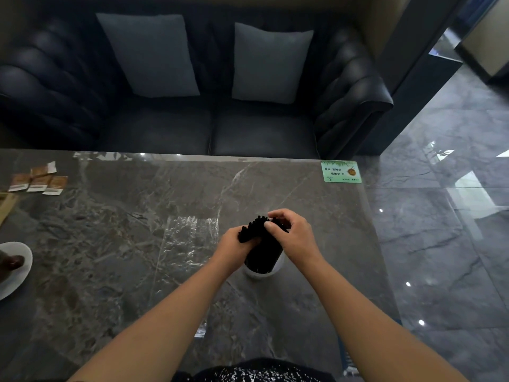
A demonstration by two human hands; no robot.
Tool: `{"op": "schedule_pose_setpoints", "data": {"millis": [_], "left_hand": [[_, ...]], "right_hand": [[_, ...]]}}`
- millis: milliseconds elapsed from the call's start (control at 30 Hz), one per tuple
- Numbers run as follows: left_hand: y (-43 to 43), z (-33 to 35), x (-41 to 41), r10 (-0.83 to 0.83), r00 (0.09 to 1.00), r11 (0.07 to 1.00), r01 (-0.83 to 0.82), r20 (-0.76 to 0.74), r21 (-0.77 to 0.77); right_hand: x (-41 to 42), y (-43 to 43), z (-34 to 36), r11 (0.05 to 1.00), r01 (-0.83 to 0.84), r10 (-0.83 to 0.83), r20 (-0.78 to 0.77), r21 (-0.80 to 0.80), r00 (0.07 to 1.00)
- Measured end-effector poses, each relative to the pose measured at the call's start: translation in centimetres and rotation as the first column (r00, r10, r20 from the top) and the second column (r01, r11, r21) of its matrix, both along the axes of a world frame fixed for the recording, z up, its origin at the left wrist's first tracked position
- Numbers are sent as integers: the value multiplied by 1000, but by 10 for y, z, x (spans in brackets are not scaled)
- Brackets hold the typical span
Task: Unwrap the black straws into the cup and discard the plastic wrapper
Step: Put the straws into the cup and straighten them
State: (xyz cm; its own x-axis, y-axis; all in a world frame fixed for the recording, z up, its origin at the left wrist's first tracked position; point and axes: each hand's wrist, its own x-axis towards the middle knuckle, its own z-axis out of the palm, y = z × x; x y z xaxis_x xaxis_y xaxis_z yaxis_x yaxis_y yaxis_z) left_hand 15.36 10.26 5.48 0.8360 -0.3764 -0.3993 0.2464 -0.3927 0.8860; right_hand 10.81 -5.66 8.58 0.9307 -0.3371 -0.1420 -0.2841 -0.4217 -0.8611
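A bundle of black straws (264,252) stands in a white cup (276,268) on the dark marble table (110,230). My left hand (234,248) grips the bundle's left side near the top. My right hand (293,235) curls over the top right of the straws, fingers on their ends. The clear plastic wrapper (190,241) lies flat and crinkled on the table, just left of the cup and apart from both hands.
Several small brown sachets (38,180) lie at the table's far left. A white plate (16,271) holding a dark item sits at the left edge. A green card (341,172) is at the far right corner. A dark sofa (209,128) stands beyond the table.
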Motion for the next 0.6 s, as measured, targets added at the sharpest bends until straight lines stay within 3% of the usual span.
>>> {"op": "schedule_pose_setpoints", "data": {"millis": [367, 600], "left_hand": [[0, 2, -2, 0, 1000, 999, 0, 17, 43], [5, 5, -1, -31, 998, 998, 34, 49, -58]], "right_hand": [[2, 3, 8, 987, 66, -68, -10, -146, 998], [7, 2, 21, 988, 72, -69, 27, -134, 997]]}}
